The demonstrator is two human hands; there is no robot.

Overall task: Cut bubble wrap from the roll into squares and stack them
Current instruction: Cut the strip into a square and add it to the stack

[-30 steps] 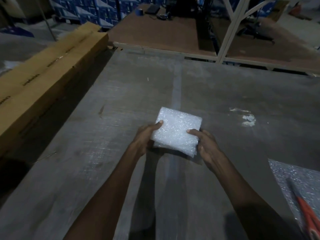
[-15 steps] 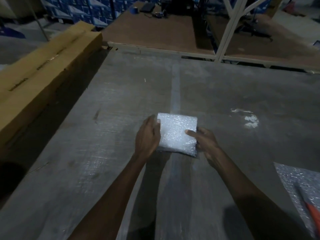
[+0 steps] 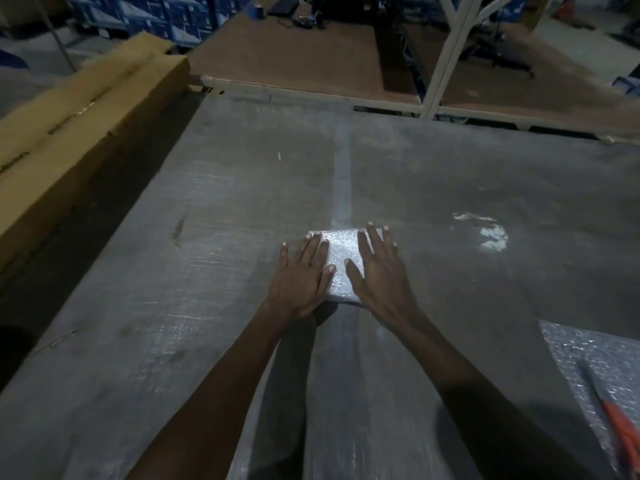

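Observation:
A white stack of bubble wrap squares (image 3: 341, 252) lies flat on the grey table (image 3: 207, 271) in the middle of the head view. My left hand (image 3: 300, 277) presses on its left part with straight fingers. My right hand (image 3: 381, 271) presses flat on its right part, fingers spread. Both hands hide most of the stack; only its middle strip and far edge show. At the lower right edge lies a sheet of bubble wrap (image 3: 588, 355) with an orange-handled cutting tool (image 3: 620, 427) on it.
Long cardboard boxes (image 3: 79, 109) lie along the table's left side. Beyond the far edge stands a brown wooden platform (image 3: 294, 60) with a white metal frame post (image 3: 446, 53) and blue cartons behind. A white smear (image 3: 491, 233) marks the table to the right.
The stack has come down from a tilted hold to lie flat on the table. Both hands have shifted from gripping its sides to pressing on top with flat palms.

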